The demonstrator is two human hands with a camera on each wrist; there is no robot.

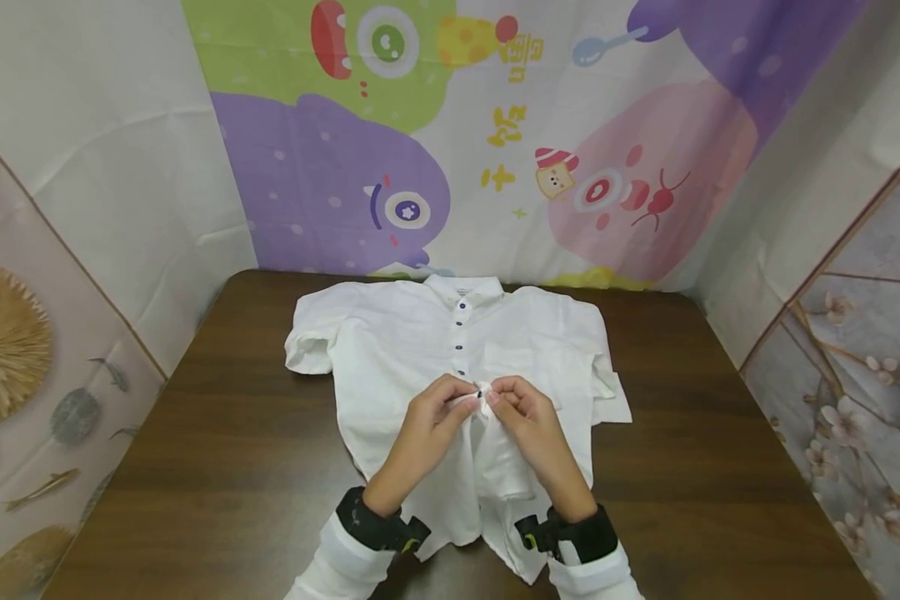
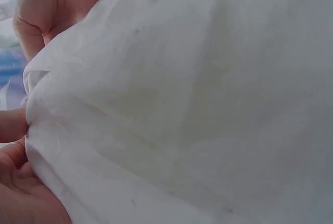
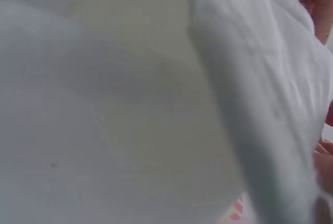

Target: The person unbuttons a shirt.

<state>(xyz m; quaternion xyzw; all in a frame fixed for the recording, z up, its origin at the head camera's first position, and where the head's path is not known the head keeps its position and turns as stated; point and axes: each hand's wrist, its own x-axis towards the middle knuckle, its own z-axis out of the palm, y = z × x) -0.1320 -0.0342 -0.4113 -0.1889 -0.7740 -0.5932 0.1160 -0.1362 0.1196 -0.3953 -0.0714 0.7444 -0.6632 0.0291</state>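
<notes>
A white short-sleeved shirt [image 1: 397, 342] lies face up, its collar [image 1: 465, 290] toward the back and dark buttons [image 1: 459, 347] down its front. Mid-placket, my left hand [image 1: 431, 421] pinches the fabric edge between thumb and fingers beside a dark button [image 1: 480, 395]. Right up against it, my right hand [image 1: 531, 417] pinches the other side of the same raised bit of cloth. Below the hands the front panel hangs in folds. White fabric [image 2: 177, 104] fills most of the left wrist view, with fingers at its left edge; cloth [image 3: 130, 104] likewise covers much of the right wrist view.
The shirt rests on a dark brown wooden table [image 1: 232, 467]. Behind it hangs a curtain [image 1: 345, 183] printed with cartoon monsters. Patterned panels [image 1: 855, 375] stand at both sides. Black wrist straps [image 1: 371, 521] sit over white sleeves.
</notes>
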